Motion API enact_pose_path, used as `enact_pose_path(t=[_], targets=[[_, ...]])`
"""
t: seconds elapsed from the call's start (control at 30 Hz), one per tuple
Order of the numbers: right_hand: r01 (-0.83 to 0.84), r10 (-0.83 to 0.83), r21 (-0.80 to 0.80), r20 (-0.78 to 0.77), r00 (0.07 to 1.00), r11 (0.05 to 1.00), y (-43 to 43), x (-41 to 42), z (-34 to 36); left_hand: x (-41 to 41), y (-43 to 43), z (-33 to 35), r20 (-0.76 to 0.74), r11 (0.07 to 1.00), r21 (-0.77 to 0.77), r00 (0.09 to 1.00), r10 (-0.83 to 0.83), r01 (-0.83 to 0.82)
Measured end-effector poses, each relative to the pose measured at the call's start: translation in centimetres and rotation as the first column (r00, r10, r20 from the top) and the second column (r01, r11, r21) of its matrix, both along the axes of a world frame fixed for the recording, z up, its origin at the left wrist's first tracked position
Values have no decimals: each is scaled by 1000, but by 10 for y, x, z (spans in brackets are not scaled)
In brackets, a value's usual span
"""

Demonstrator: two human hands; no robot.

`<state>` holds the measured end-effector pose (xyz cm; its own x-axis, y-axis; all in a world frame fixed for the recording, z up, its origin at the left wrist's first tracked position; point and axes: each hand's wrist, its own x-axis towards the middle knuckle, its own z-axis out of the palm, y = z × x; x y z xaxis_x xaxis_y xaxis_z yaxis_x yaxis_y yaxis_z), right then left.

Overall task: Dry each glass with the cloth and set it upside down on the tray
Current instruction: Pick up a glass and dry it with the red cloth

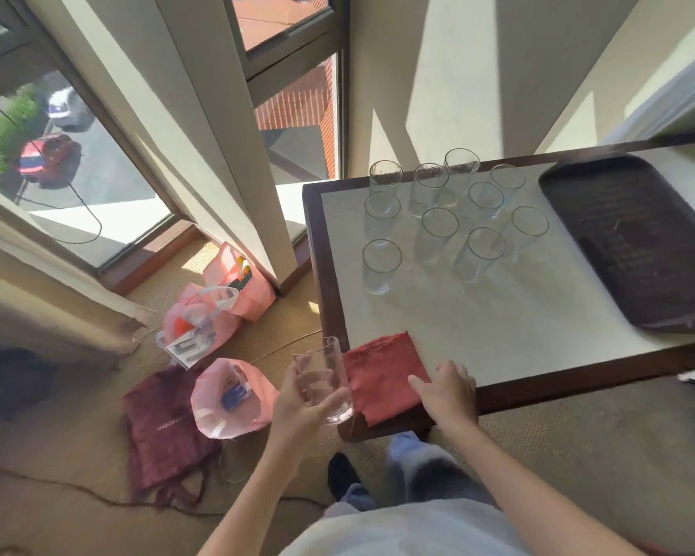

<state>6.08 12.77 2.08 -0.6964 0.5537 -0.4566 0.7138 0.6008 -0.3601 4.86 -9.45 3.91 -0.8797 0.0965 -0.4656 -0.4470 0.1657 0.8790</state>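
Note:
My left hand [297, 407] grips a clear tall glass [326, 379], upright and slightly tilted, just off the table's near left corner. My right hand [448, 389] rests with fingers spread on the right edge of a red cloth [382, 373] that lies flat on that corner. Several more clear glasses [438, 222] stand rim up in a cluster at the far left of the table. A dark brown tray [634, 238] lies at the far right with nothing on it.
The white table top has a dark wood rim [318, 250]. On the carpet to the left lie pink bags [225, 298], a round pink bag [229, 395] and a maroon cloth bag [161, 431]. A window and curtains are beyond. My legs are under the near edge.

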Motion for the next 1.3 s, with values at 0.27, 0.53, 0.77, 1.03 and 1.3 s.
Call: enact_pose_path(t=[0.27, 0.53, 0.77, 1.03, 1.3], targets=[[1, 1, -101, 20, 1000, 995, -13, -2, -15, -1, 2, 11, 49, 996, 93, 999, -14, 10], [105, -317, -706, -175, 932, 700, 38, 6, 49, -12, 45, 17, 120, 976, 219, 993, -15, -12], [-39, -292, -603, -441, 849, 797, 85, 10, 126, -24, 150, 54, 128, 880, 468, 992, 19, -77], [-275, -56, -359, -691, 720, 892, 103, 6, 141, -34, 222, 77, 177, 887, 460, 983, -52, -36], [-276, -135, -411, -733, 667, 869, 119, -16, 124, -39, 248, 93, 292, 839, 522, 956, -7, -153]])
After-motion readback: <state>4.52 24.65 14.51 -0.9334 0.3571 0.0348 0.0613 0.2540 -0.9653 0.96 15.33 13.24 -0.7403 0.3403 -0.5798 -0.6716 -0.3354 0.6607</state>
